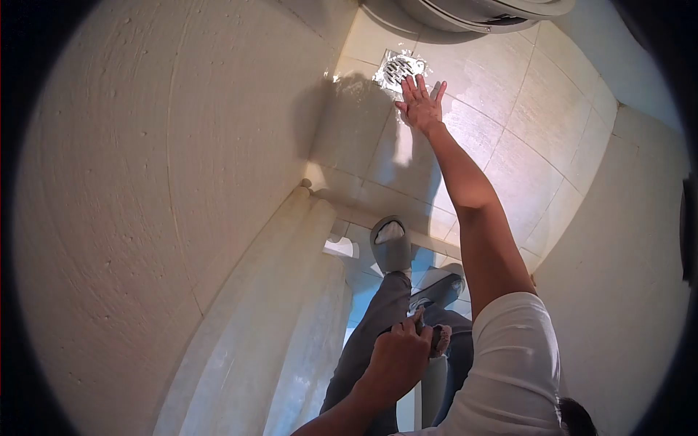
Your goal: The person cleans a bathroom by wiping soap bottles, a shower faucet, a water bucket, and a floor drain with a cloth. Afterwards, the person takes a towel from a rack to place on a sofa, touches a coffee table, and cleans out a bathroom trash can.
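Note:
My right hand (423, 105) reaches out over the tiled floor with its fingers spread and nothing in it. Its fingertips are at the near edge of a metal floor drain (398, 70), which has white, shiny patches around it. Lower in the view, my left hand (402, 356) is closed around a small dark object with a pinkish, crumpled edge (440, 340), held in front of my legs. Most of that object is hidden by the fingers, and I cannot make out what it is.
A rounded grey appliance or basin (480, 16) stands beyond the drain. A pale curtain (269, 312) hangs at the lower left beside the wall (123, 182). My slippered feet (391, 243) are near a low floor ledge (349, 212). Another wall rises at right.

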Demonstrator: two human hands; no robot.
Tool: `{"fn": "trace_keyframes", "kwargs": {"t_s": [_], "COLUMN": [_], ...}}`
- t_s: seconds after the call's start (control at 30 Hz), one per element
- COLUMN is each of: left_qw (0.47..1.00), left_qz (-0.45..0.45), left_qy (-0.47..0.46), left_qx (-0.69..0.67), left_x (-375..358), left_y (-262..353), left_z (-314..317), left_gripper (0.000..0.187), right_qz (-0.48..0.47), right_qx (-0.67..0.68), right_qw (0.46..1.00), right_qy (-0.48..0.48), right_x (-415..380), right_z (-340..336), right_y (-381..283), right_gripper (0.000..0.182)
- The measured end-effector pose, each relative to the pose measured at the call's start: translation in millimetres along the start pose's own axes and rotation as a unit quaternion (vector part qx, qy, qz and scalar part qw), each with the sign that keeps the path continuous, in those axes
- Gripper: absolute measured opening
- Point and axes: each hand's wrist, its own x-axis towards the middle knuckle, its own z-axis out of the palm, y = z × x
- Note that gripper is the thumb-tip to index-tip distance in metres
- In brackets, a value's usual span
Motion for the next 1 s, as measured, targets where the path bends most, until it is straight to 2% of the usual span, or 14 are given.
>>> {"fn": "trace_keyframes", "kwargs": {"t_s": [0.1, 0.23, 0.37, 0.4, 0.43, 0.5, 0.53, 0.57, 0.6, 0.67, 0.77, 0.83, 0.97, 1.0], "left_qw": [1.000, 1.000, 0.998, 0.998, 0.998, 0.998, 0.997, 0.995, 0.995, 0.993, 0.991, 0.989, 0.986, 0.980], "left_qz": [0.000, -0.006, 0.019, 0.009, -0.002, -0.014, -0.023, -0.031, -0.035, -0.047, -0.060, -0.065, -0.050, -0.049], "left_qy": [0.000, 0.025, 0.054, 0.055, 0.057, 0.053, 0.072, 0.093, 0.093, 0.103, 0.112, 0.129, 0.158, 0.193], "left_qx": [-0.009, -0.015, 0.011, 0.011, 0.011, 0.004, -0.005, -0.016, -0.005, 0.014, 0.041, 0.024, 0.030, 0.000], "left_x": [0, 2, 5, 6, 7, 13, 14, 18, 21, 27, 33, 40, 46, 48], "left_y": [0, 3, 8, 10, 14, 16, 20, 18, 18, 21, 27, 32, 48, 48], "left_z": [0, 5, 6, 6, 6, 6, 11, 17, 22, 31, 48, 61, 86, 95], "left_gripper": [0.031, 0.030, 0.021, 0.023, 0.025, 0.029, 0.029, 0.030, 0.030, 0.035, 0.041, 0.040, 0.038, 0.037], "right_qz": [0.031, 0.021, -0.002, -0.009, -0.007, -0.040, 0.012, 0.020, 0.060, 0.052, 0.075, 0.062, 0.059, 0.011], "right_qx": [0.055, 0.054, 0.098, 0.140, 0.141, 0.185, 0.285, 0.263, 0.268, 0.247, 0.330, 0.337, 0.250, 0.454], "right_qw": [0.998, 0.998, 0.992, 0.989, 0.989, 0.958, 0.912, 0.891, 0.910, 0.906, 0.883, 0.921, 0.937, 0.882], "right_qy": [0.003, -0.003, -0.084, -0.035, -0.036, 0.215, 0.295, 0.370, 0.311, 0.339, 0.324, 0.184, 0.238, 0.128], "right_x": [7, 11, 13, 9, 3, -12, -39, -59, -80, -115, -162, -186, -235, -239], "right_z": [10, 12, -8, -5, -2, 14, 20, 16, 13, 11, 5, -1, -10, -2], "right_y": [-9, -8, 7, 11, 16, 21, 21, 19, 19, 24, 30, 32, 24, 30], "right_gripper": [0.055, 0.055, 0.053, 0.049, 0.049, 0.031, 0.010, 0.008, 0.005, 0.005, 0.011, 0.011, 0.026, 0.031]}}
